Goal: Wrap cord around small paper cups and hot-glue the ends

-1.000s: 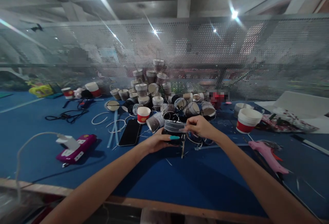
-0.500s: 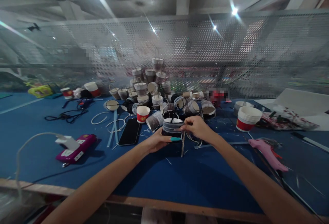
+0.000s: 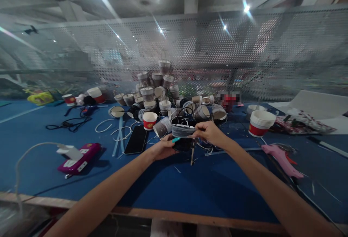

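Observation:
A small cup (image 3: 183, 131) wrapped in grey and black material is held over the table in front of me. My left hand (image 3: 164, 147) grips it from the left, the thumb with its turquoise nail lying against the front side. On the right, my right hand (image 3: 208, 134) pinches the wrapping near the rim between thumb and fingers. Below those fingers hangs a thin strip (image 3: 192, 154), its upper end hidden. Behind the cup lie other wrapped cups, one of them a tipped grey cup (image 3: 162, 127) close to my left hand.
A black phone (image 3: 136, 140), a red paper cup (image 3: 150, 121) and loose white cord lie left of centre. Farther left is a purple power strip (image 3: 79, 158) with a plugged-in charger. To the right stand stacked paper cups (image 3: 258, 128) and a pink glue gun (image 3: 282, 160).
The cup has tilted, so less of its inside shows. My left thumb has shifted up and left along its side. The right hand still pinches near the rim. The view has shifted slightly.

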Available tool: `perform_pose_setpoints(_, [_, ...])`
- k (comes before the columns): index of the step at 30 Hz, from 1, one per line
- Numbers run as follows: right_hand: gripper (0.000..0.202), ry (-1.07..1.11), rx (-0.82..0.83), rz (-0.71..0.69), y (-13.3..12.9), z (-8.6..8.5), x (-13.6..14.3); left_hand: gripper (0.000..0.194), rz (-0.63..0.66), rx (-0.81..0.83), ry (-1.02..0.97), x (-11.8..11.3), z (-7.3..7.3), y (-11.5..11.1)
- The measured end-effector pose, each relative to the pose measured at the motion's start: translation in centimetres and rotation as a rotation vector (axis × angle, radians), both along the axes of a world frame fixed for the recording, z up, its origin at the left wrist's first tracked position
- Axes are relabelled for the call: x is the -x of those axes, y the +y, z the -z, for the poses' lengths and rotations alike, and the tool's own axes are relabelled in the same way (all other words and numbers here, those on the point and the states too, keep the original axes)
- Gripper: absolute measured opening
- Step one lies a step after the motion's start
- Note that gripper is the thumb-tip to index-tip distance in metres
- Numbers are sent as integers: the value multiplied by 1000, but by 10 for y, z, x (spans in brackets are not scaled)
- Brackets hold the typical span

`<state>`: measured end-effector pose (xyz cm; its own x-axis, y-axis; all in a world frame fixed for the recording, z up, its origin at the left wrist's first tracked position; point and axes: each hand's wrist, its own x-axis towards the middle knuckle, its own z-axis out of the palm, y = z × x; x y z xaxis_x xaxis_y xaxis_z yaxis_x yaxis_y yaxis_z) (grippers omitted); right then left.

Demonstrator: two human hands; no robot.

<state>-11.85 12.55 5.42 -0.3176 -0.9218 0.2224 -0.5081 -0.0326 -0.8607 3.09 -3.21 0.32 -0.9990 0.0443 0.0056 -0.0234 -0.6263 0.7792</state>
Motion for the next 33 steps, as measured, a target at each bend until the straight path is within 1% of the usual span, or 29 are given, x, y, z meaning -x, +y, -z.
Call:
perform_pose_setpoints(2, [38,18,41,42,-2,1,-4,46,42,13,25,-1,-4,3])
perform_pose_setpoints(4, [40,32,79,75,-4,1,-9,51,48,50,50,-1,-7,7])
perform_pose_setpoints(7, [40,66,76,109,-6,1,-13,56,-6,153,33,1,-10,14])
perform_pose_setpoints(10, [39,139,44,130,-6,1,-13,52,-92,220,-52,2,-10,18])
perform_pose_setpoints(13, [41,174,11,124,-4,1,-8,49,-87,170,-71,2,-10,17])
perform_pose_setpoints(18, [41,135,-6,96,0,2,2,49,-53,73,-4,0,-8,8])
perform_pose_setpoints(22, [43,114,7,82,-1,2,0,49,-17,68,19,1,-5,5])
perform_pose_setpoints(26, [45,173,21,129,-3,1,-10,56,7,90,30,2,-5,10])
perform_pose_setpoints(28, [44,218,-5,161,-4,0,-14,57,-18,133,-3,3,-6,14])
perform_pose_setpoints(30, [44,269,-35,202,-3,-1,-16,51,-71,180,-59,3,-8,17])
perform_pose_setpoints(33, [46,321,-67,250,-2,-4,-16,43,-115,176,-114,3,-10,18])
